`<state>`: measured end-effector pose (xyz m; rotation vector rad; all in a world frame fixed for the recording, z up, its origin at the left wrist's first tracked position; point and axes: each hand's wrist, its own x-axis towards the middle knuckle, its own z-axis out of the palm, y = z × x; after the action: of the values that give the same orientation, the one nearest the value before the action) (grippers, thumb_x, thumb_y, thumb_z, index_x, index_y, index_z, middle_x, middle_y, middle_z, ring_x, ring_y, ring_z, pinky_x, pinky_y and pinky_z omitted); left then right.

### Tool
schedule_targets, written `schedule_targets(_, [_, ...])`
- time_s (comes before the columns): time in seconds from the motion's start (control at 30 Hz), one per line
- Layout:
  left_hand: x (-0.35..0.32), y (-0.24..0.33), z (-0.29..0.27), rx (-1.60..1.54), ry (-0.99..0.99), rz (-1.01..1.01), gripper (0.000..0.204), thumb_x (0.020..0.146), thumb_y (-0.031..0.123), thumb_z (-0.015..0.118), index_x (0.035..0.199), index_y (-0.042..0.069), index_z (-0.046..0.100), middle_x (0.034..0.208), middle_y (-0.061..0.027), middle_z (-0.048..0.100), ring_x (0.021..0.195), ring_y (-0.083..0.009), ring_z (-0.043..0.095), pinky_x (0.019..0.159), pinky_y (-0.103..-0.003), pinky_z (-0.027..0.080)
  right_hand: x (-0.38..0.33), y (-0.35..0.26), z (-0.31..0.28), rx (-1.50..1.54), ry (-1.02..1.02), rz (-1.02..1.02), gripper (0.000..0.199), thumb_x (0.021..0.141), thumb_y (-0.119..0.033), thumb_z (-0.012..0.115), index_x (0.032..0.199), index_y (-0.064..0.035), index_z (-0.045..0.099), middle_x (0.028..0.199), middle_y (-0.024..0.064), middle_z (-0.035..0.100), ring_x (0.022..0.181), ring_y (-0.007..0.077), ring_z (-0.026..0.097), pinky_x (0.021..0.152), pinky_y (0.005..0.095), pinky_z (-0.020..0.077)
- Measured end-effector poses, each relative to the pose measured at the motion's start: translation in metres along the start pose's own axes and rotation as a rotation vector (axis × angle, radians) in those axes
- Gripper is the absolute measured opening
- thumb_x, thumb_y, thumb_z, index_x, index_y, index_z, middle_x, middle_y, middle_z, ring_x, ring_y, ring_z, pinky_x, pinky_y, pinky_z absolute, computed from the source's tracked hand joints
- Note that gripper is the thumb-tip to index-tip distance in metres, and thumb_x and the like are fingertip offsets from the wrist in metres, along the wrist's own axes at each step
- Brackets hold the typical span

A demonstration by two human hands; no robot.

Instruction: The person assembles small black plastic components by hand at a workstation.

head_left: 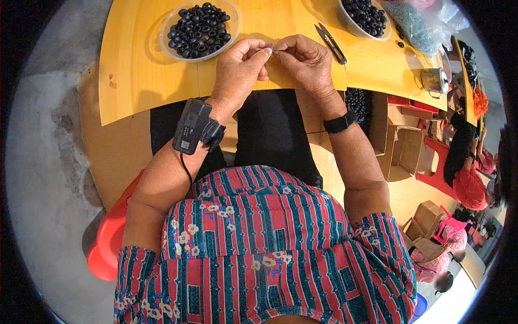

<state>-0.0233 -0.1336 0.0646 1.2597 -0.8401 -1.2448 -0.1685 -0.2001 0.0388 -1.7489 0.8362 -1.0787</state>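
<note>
Both my hands meet over the near edge of the yellow table (135, 65), fingertips almost touching. My left hand (240, 67) pinches thumb to forefinger, and my right hand (308, 62) pinches too. Between them is something tiny and thin, too small to name. A clear round bowl (236, 17) of small black ring-like pieces (198, 33) stands just beyond my left hand. To the right of my right hand lies a pair of black thread snips (331, 44), its blades pointing away from me.
Another clear bowl (353, 27) of black pieces stands at the far right, near a clear bag (413, 29) of bluish stuff. A metal cup (433, 81) sits near the right edge. Cardboard boxes (406, 154) stand below. Other people in red (468, 186) and pink sit rightward.
</note>
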Motion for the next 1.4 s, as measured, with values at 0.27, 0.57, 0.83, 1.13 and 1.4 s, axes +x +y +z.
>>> schedule_targets(0.27, [0.001,-0.001,0.0,0.059,-0.003,-0.008,0.012,0.087,0.013,0.06,0.091,0.002,0.062,0.066,0.0019,0.055,0.054,-0.0038,0.051,0.051,-0.019,0.047,0.0,-0.002,0.002,0.121,0.005,0.076,0.018,0.075,-0.001,0.067,0.092,-0.0034,0.061,0.076,-0.0001,0.064,0.069,0.0033,0.058,0.065,0.0189,0.0496])
schedule_targets(0.57, [0.001,-0.002,-0.001,0.012,0.022,-0.016,0.015,0.086,0.015,0.06,0.09,0.001,0.064,0.063,0.0008,0.056,0.053,-0.0047,0.052,0.051,-0.019,0.047,0.0,-0.008,0.003,0.08,-0.027,0.087,0.024,0.075,-0.001,0.068,0.097,-0.0033,0.061,0.078,0.0005,0.063,0.069,0.0037,0.058,0.064,0.0187,0.0494])
schedule_targets(0.83, [0.001,0.001,0.0,0.09,-0.001,-0.04,0.015,0.087,0.015,0.06,0.096,0.003,0.062,0.069,0.0035,0.054,0.057,-0.0028,0.049,0.052,-0.018,0.044,0.001,-0.005,0.002,0.037,-0.027,0.062,0.027,0.074,-0.003,0.07,0.099,-0.0049,0.061,0.076,0.0,0.062,0.067,0.0031,0.057,0.062,0.019,0.0489])
schedule_targets(1.13, [0.001,0.002,0.001,0.063,0.015,-0.022,0.01,0.086,0.011,0.06,0.089,0.002,0.064,0.066,0.0019,0.055,0.055,-0.0031,0.051,0.05,-0.019,0.047,0.0,-0.002,-0.001,0.078,-0.049,0.08,0.028,0.074,-0.005,0.071,0.101,-0.0051,0.063,0.077,0.0004,0.063,0.067,0.0039,0.057,0.063,0.0186,0.0482])
schedule_targets(1.4, [0.001,-0.001,-0.001,0.054,0.013,-0.016,0.01,0.086,0.011,0.059,0.091,0.003,0.064,0.066,0.0022,0.055,0.055,-0.0032,0.051,0.051,-0.019,0.047,0.002,-0.006,-0.002,0.017,-0.056,0.015,0.024,0.074,-0.008,0.07,0.098,-0.0038,0.067,0.078,0.0024,0.064,0.067,0.0065,0.057,0.065,0.0208,0.0481])
